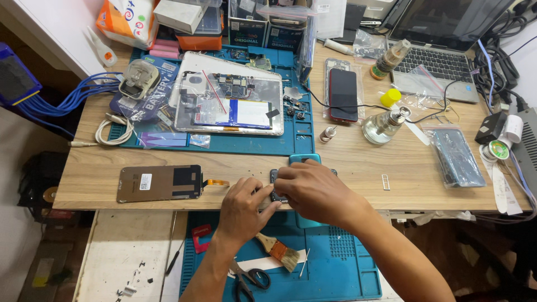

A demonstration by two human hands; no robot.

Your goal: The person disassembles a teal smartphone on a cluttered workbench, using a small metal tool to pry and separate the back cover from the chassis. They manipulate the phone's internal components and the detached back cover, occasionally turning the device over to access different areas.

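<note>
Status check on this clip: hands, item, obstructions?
Left hand and right hand both on small dark phone part at desk edge. Detached screen panel lies left, apart. Nothing blocking.

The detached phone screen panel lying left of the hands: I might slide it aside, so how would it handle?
The screen panel looks thin and flat, so probably light and hard to pinch off the wooden table. Its orange flex ribbon sticks out loose, likely floppy and easily snagged. As bare glass, it is probably fragile if bent.
</note>
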